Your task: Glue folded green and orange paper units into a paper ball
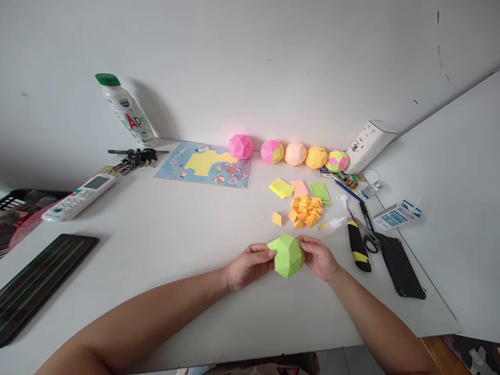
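Observation:
Between my two hands, above the white table, is a light green folded paper ball (288, 256) with flat facets and a pointed flap at its upper left. My left hand (250, 264) pinches that left side between thumb and fingers. On the upper right side, the fingers of my right hand (318, 256) close on the ball's edge. Just beyond lies a heap of folded orange paper pieces (305, 211), with one loose orange piece (276, 219) to its left. Yellow (282, 188), peach (299, 187) and green paper squares (320, 191) lie behind the heap.
Several finished paper balls (296, 154) line the wall. Right of my hands lie a utility knife (358, 246), scissors (371, 242), a black pouch (402, 265) and a small carton (396, 214). To the left are a remote (80, 198), keys (135, 159), a bottle (127, 112) and a blue sheet (175, 169).

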`<action>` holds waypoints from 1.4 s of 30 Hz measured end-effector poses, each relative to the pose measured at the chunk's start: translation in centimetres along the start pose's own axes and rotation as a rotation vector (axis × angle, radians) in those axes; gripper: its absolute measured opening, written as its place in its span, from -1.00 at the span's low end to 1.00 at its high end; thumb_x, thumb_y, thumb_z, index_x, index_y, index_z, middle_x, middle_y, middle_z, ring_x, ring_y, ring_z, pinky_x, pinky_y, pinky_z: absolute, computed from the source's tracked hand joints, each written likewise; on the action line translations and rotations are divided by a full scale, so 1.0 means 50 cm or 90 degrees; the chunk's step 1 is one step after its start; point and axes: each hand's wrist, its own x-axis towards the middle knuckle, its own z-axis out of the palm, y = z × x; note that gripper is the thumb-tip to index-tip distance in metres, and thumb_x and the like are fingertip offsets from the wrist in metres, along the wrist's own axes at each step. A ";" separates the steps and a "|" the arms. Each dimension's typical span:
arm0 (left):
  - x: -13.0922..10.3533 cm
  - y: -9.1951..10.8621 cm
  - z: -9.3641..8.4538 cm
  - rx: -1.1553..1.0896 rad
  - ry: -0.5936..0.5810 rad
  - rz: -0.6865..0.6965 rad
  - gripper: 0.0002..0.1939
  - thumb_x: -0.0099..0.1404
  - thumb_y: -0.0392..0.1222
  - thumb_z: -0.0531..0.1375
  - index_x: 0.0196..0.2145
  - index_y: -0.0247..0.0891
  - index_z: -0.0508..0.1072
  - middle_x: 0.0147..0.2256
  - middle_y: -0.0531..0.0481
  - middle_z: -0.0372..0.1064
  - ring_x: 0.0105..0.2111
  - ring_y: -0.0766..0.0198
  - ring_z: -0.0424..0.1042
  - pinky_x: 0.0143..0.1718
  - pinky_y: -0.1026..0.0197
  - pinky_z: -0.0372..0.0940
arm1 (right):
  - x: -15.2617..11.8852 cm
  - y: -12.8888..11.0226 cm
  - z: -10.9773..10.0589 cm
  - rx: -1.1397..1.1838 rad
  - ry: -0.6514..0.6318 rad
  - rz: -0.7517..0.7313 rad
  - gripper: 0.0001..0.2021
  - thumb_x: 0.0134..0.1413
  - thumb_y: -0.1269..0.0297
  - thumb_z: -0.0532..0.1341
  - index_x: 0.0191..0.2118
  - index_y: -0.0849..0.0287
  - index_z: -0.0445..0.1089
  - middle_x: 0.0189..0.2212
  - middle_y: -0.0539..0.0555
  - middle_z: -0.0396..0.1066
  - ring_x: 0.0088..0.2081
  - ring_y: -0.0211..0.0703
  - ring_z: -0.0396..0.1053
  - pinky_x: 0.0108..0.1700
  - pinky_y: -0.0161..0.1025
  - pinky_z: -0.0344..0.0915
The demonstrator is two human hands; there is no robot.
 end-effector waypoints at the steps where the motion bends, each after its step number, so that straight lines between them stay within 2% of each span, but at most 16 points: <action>1: 0.000 0.000 -0.001 0.000 -0.001 0.001 -0.90 0.13 -0.25 0.25 -0.49 -0.33 0.52 -0.39 -0.11 0.46 -0.25 0.12 0.41 -0.06 0.04 0.17 | 0.000 0.001 -0.001 -0.003 0.002 -0.001 -0.79 -0.07 0.18 0.25 -0.52 0.22 0.36 -0.59 -0.03 0.20 -0.51 -0.27 0.14 -0.43 -0.31 0.08; 7: 0.002 0.004 0.004 0.022 0.007 -0.004 -0.83 0.17 -0.16 0.23 -0.39 -0.35 0.52 -0.34 -0.14 0.46 -0.22 0.12 0.39 -0.09 0.07 0.20 | -0.004 0.005 -0.005 -0.037 0.005 -0.013 -0.76 -0.07 0.13 0.29 -0.47 0.23 0.41 -0.53 0.01 0.30 -0.46 -0.24 0.20 -0.38 -0.29 0.14; 13: 0.003 0.001 0.013 0.040 0.014 0.021 -0.69 0.24 -0.08 0.18 -0.13 -0.32 0.46 -0.09 -0.22 0.41 -0.02 0.02 0.33 0.06 -0.03 0.13 | -0.012 0.001 -0.001 -0.127 0.007 -0.039 -0.74 -0.04 0.11 0.30 -0.50 0.23 0.43 -0.57 -0.01 0.29 -0.49 -0.26 0.19 -0.42 -0.27 0.13; 17: -0.005 -0.008 0.006 0.076 0.106 0.042 -0.58 0.20 -0.13 0.23 0.02 -0.14 0.34 0.13 -0.15 0.19 0.13 0.03 0.17 0.13 -0.06 0.06 | -0.021 -0.006 0.005 -0.152 -0.019 -0.013 -0.76 -0.04 0.13 0.31 -0.44 0.26 0.48 -0.58 -0.01 0.31 -0.52 -0.29 0.19 -0.46 -0.30 0.12; 19: -0.009 -0.010 0.004 0.131 0.107 0.079 -0.49 0.18 -0.17 0.25 0.08 -0.01 0.27 0.22 -0.07 0.03 0.19 0.04 0.05 0.15 -0.06 0.04 | -0.025 -0.009 0.010 -0.168 -0.051 0.017 -0.76 -0.04 0.14 0.31 -0.39 0.27 0.50 -0.56 0.00 0.33 -0.51 -0.29 0.21 -0.47 -0.31 0.13; 20: -0.011 -0.011 0.003 0.166 0.082 0.096 -0.46 0.17 -0.18 0.26 0.09 0.02 0.26 0.23 -0.05 -0.01 0.20 0.03 0.02 0.14 -0.05 0.04 | -0.027 -0.010 0.013 -0.178 -0.067 0.029 -0.76 -0.05 0.15 0.31 -0.35 0.26 0.50 -0.56 -0.01 0.33 -0.52 -0.30 0.21 -0.48 -0.32 0.13; 22: -0.012 -0.012 0.005 0.233 0.000 0.121 -0.48 0.15 -0.18 0.26 0.08 0.01 0.28 0.22 -0.07 -0.02 0.18 0.02 0.05 0.12 -0.04 0.08 | -0.030 -0.008 0.020 -0.199 -0.083 0.033 -0.74 -0.07 0.18 0.33 -0.26 0.23 0.48 -0.58 -0.06 0.27 -0.55 -0.35 0.16 -0.51 -0.36 0.09; 24: -0.012 -0.012 0.007 0.282 -0.081 0.137 -0.58 0.16 -0.16 0.25 0.00 -0.08 0.36 0.14 -0.13 0.04 0.09 0.02 0.15 0.06 -0.03 0.13 | -0.032 -0.005 0.025 -0.208 -0.080 0.013 -0.73 -0.07 0.19 0.34 -0.24 0.20 0.44 -0.60 -0.12 0.18 -0.57 -0.39 0.10 -0.53 -0.39 0.05; 26: -0.012 -0.014 0.008 0.312 -0.123 0.155 -0.69 0.17 -0.16 0.24 -0.10 -0.15 0.39 0.05 -0.14 0.09 0.03 0.06 0.20 0.01 -0.01 0.16 | -0.033 -0.003 0.028 -0.210 -0.076 -0.007 -0.75 -0.03 0.17 0.32 -0.25 0.19 0.41 -0.60 -0.13 0.14 -0.56 -0.39 0.08 -0.52 -0.40 0.05; 29: -0.012 -0.014 0.005 0.340 -0.135 0.164 -0.79 0.18 -0.17 0.23 -0.20 -0.17 0.38 -0.03 -0.10 0.11 -0.01 0.13 0.20 -0.04 0.05 0.18 | -0.036 -0.004 0.029 -0.219 -0.077 -0.017 -0.76 0.03 0.15 0.27 -0.24 0.19 0.38 -0.57 -0.11 0.19 -0.54 -0.38 0.12 -0.49 -0.39 0.08; 32: -0.012 -0.011 0.002 0.375 -0.148 0.137 -0.82 0.17 -0.16 0.24 -0.25 -0.21 0.39 -0.06 -0.10 0.12 -0.05 0.15 0.22 -0.07 0.07 0.20 | -0.037 -0.003 0.030 -0.251 -0.070 -0.021 -0.76 0.01 0.15 0.29 -0.24 0.17 0.36 -0.53 -0.08 0.25 -0.52 -0.36 0.17 -0.46 -0.38 0.12; 37: -0.011 -0.004 0.002 0.377 -0.124 0.085 -0.85 0.15 -0.14 0.26 -0.39 -0.25 0.41 -0.13 -0.06 0.17 -0.08 0.17 0.23 -0.07 0.08 0.18 | -0.045 -0.004 0.048 -0.321 -0.074 -0.045 -0.78 0.06 0.14 0.23 -0.24 0.16 0.36 -0.53 -0.05 0.31 -0.53 -0.32 0.22 -0.48 -0.35 0.15; 39: -0.011 -0.002 0.002 0.340 -0.117 0.061 -0.83 0.13 -0.14 0.28 -0.44 -0.27 0.39 -0.15 -0.04 0.17 -0.12 0.20 0.24 -0.12 0.12 0.20 | -0.051 -0.012 0.052 -0.412 -0.024 -0.128 -0.83 0.11 0.18 0.18 -0.29 0.17 0.38 -0.51 -0.01 0.36 -0.50 -0.27 0.28 -0.45 -0.32 0.20; 40: -0.011 -0.002 0.001 0.323 -0.114 0.046 -0.82 0.12 -0.14 0.29 -0.46 -0.27 0.39 -0.15 -0.04 0.17 -0.14 0.21 0.24 -0.15 0.14 0.21 | -0.055 -0.017 0.050 -0.474 0.038 -0.205 -0.85 0.13 0.21 0.16 -0.35 0.17 0.39 -0.51 0.01 0.37 -0.49 -0.25 0.29 -0.44 -0.30 0.21; 42: -0.011 0.000 -0.002 0.296 -0.113 0.019 -0.81 0.10 -0.16 0.30 -0.48 -0.29 0.38 -0.15 -0.05 0.18 -0.16 0.22 0.25 -0.20 0.17 0.20 | -0.059 -0.030 0.037 -0.590 0.234 -0.400 -0.84 0.12 0.28 0.15 -0.45 0.17 0.36 -0.56 0.00 0.34 -0.51 -0.23 0.28 -0.43 -0.29 0.21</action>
